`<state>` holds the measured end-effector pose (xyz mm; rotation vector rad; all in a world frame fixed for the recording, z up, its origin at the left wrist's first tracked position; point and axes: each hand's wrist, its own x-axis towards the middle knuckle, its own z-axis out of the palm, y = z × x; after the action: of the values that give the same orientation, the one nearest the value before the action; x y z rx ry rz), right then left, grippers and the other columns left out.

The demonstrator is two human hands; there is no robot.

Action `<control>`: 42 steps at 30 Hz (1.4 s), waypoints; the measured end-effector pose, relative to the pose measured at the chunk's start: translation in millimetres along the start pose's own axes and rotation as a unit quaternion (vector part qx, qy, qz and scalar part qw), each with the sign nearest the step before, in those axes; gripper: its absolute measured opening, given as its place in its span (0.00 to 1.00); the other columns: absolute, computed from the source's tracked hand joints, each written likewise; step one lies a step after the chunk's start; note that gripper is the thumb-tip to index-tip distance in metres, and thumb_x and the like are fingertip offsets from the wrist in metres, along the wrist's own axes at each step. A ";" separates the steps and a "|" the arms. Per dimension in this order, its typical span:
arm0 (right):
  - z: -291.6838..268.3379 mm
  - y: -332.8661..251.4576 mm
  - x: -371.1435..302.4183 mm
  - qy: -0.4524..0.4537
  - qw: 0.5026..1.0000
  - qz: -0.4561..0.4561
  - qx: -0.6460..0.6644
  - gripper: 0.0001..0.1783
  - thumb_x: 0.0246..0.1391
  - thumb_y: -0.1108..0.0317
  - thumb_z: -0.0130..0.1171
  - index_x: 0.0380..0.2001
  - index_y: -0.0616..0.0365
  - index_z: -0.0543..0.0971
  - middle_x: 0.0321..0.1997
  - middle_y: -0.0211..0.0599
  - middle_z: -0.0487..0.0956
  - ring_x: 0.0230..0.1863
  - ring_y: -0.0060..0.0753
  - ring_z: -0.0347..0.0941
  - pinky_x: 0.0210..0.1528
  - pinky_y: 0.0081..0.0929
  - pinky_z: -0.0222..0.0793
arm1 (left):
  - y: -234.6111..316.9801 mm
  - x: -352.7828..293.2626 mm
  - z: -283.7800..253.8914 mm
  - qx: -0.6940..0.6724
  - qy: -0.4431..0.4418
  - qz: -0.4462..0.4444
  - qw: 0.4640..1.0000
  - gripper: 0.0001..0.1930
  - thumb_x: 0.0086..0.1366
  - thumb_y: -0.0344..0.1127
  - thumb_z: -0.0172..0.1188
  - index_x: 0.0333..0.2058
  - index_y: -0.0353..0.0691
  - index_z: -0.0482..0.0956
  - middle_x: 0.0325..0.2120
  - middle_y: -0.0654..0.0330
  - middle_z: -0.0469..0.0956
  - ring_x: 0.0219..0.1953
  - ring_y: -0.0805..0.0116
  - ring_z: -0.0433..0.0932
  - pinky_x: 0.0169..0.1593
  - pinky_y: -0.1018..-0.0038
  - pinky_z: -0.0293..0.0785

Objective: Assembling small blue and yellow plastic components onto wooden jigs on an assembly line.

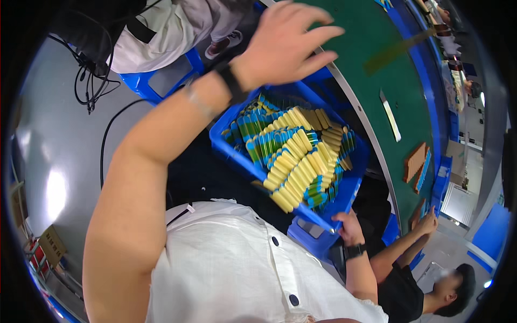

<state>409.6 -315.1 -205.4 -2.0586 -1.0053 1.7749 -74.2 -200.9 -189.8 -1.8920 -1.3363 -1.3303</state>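
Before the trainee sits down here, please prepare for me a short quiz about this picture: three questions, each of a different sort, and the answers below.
1. Multiple choice. What fills the blue bin?
a) black cables
b) many small yellow, blue and green sticks
c) shoes

2. True or false. The wearer's right hand holds the edge of the bin.

3. Short answer. How are the fingers of the wearer's left hand, and is any thing seen in it?

Key
1. b
2. True; it grips the edge at the corner lower right in the picture.
3. Spread open; no thing is seen in it, though the hand is a little blurred.
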 end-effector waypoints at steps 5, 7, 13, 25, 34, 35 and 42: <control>4.0 20.9 -76.2 -0.030 0.999 0.003 0.035 0.31 0.35 0.84 0.58 0.50 0.65 0.73 0.39 0.37 0.80 0.36 0.33 0.79 0.40 0.27 0.76 | 6.3 -101.5 -28.3 -0.347 -0.395 -0.456 0.718 0.35 0.57 0.53 0.65 0.59 0.40 0.70 0.56 0.50 0.69 0.53 0.55 0.71 0.60 0.62 0.63; -3.8 69.2 -95.2 -0.002 0.997 -0.006 0.076 0.30 0.36 0.85 0.57 0.50 0.65 0.73 0.41 0.37 0.81 0.38 0.33 0.79 0.40 0.28 0.76 | 49.4 -136.6 -10.2 -0.608 -0.353 -0.520 0.486 0.44 0.56 0.44 0.67 0.67 0.39 0.56 0.58 0.50 0.67 0.55 0.62 0.69 0.59 0.66 0.65; 15.6 199.4 -102.4 0.051 0.970 0.050 0.232 0.25 0.42 0.84 0.56 0.48 0.63 0.76 0.41 0.38 0.81 0.40 0.36 0.79 0.42 0.31 0.76 | 100.2 -104.1 32.7 -0.604 -0.493 -0.434 0.452 0.53 0.47 0.19 0.55 0.72 0.42 0.40 0.60 0.51 0.63 0.51 0.69 0.72 0.50 0.77 0.73; 69.3 353.7 -116.3 0.191 0.943 0.113 0.249 0.20 0.51 0.67 0.62 0.48 0.58 0.76 0.30 0.38 0.79 0.25 0.32 0.72 0.27 0.31 0.72 | 199.1 -70.2 79.9 -0.518 -0.594 -0.078 0.610 0.53 0.51 0.31 0.61 0.70 0.32 0.38 0.54 0.36 0.64 0.56 0.46 0.68 0.61 0.66 0.63; 62.1 193.5 -152.8 0.345 0.843 0.034 -0.412 0.25 0.53 0.47 0.57 0.48 0.50 0.78 0.32 0.50 0.82 0.33 0.58 0.79 0.38 0.51 0.75 | 185.3 -49.0 95.5 -0.622 -0.597 -0.127 0.490 0.50 0.46 0.21 0.56 0.70 0.34 0.46 0.65 0.51 0.61 0.64 0.62 0.62 0.64 0.73 0.62; 59.4 179.7 -152.2 0.373 0.836 0.083 -0.393 0.21 0.49 0.49 0.58 0.42 0.49 0.81 0.37 0.49 0.82 0.39 0.55 0.79 0.41 0.50 0.75 | 185.9 -37.6 92.4 -0.625 -0.594 -0.146 0.485 0.50 0.46 0.20 0.56 0.70 0.33 0.46 0.66 0.51 0.60 0.64 0.62 0.63 0.63 0.73 0.62; 79.4 100.3 -184.2 0.483 0.830 0.047 -0.275 0.17 0.50 0.52 0.62 0.32 0.55 0.84 0.27 0.44 0.82 0.33 0.52 0.79 0.37 0.42 0.74 | 186.8 -41.1 111.2 -0.646 -0.582 -0.203 0.450 0.49 0.49 0.21 0.55 0.70 0.28 0.42 0.53 0.50 0.69 0.44 0.69 0.74 0.48 0.75 0.73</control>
<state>364.4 -524.9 -140.4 -2.8369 -1.1025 0.2292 139.8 -209.2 -245.5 -4.4210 -1.2469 -1.2266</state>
